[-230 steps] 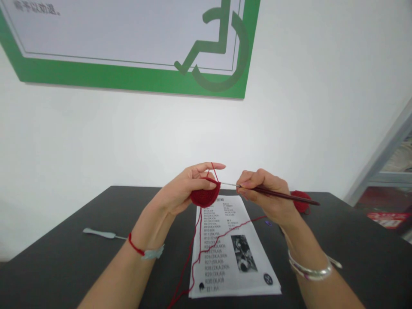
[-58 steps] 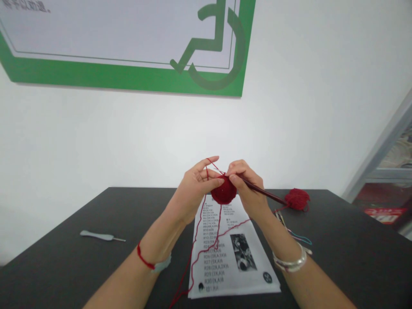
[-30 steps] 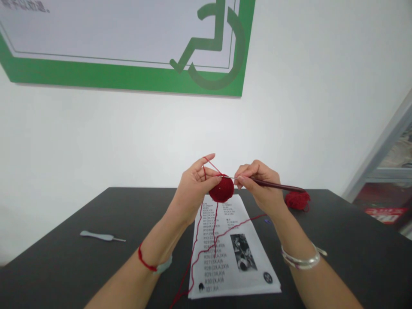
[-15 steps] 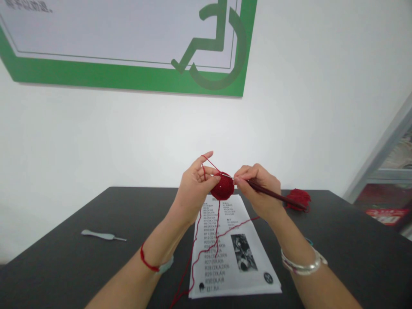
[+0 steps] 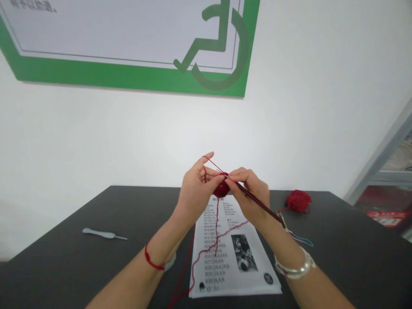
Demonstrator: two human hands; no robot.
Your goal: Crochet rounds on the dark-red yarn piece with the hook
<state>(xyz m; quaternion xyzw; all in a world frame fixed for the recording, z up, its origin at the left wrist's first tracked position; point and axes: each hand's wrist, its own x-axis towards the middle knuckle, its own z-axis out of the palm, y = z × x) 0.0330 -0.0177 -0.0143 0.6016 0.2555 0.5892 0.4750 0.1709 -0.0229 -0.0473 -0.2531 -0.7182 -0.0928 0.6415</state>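
Between my hands is a small, rounded piece of dark red crochet (image 5: 221, 189). My left hand (image 5: 198, 184) pinches its left edge between thumb and fingers, with the index finger raised and red yarn (image 5: 212, 163) stretched from it down to the work. My right hand (image 5: 252, 193) is closed around a crochet hook (image 5: 259, 203) with a dark handle, its metal tip at the top edge of the piece. The right fingertips touch the crochet too and cover part of it. A loop of thin cord (image 5: 301, 239) hangs from the handle's end.
Printed pattern sheets (image 5: 222, 274) lie on the black table (image 5: 144, 210), with red yarn trailing across them. A grey-handled crochet hook (image 5: 103, 234) rests at the left, a red yarn ball (image 5: 298, 201) at the back right. A green-framed sign (image 5: 128, 77) hangs on the wall.
My right hand has moved left, close against the crochet and my left hand. The hook has swung steeper, its handle end lower, and the cord loop now shows more.
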